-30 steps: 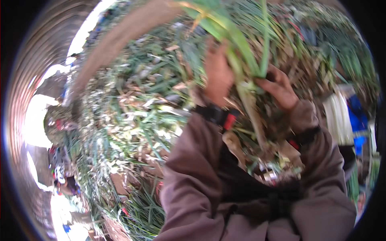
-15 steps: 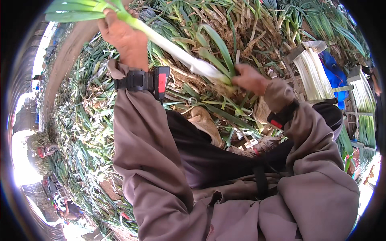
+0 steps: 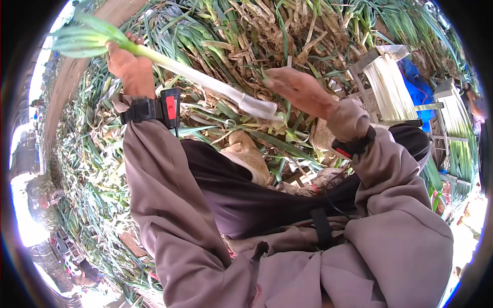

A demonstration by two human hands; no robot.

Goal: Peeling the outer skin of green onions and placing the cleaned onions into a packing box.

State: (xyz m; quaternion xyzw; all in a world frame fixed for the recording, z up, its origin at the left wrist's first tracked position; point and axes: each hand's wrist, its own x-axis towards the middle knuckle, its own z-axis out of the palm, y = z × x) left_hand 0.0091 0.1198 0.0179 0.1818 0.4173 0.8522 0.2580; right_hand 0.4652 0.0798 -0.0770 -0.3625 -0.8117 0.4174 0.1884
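My left hand (image 3: 131,66) is closed around a long green onion (image 3: 197,79), just below its green leaves. Its leaves fan out to the upper left, and the white stalk slants down to the right. Near the root end, a loose outer layer forms a step around the stalk. My right hand (image 3: 298,90) is lifted off to the right of that end, its fingers stretched out and slightly blurred, apart from the stalk. A small green scrap shows by its fingertips; whether they touch it is unclear.
Heaped untrimmed green onions (image 3: 272,31) with roots lie ahead. Stripped leaves (image 3: 92,154) cover the ground to the left. On the right, peeled white stalks (image 3: 393,87) rest in a rack beside a blue sheet (image 3: 416,90), with another loaded rack (image 3: 457,118) beyond. Someone's arm (image 3: 475,102) shows at far right.
My right hand has let go of the green leaves at the root end and moved up and left, opening. The left hand has shifted left and slightly down with the green onion.
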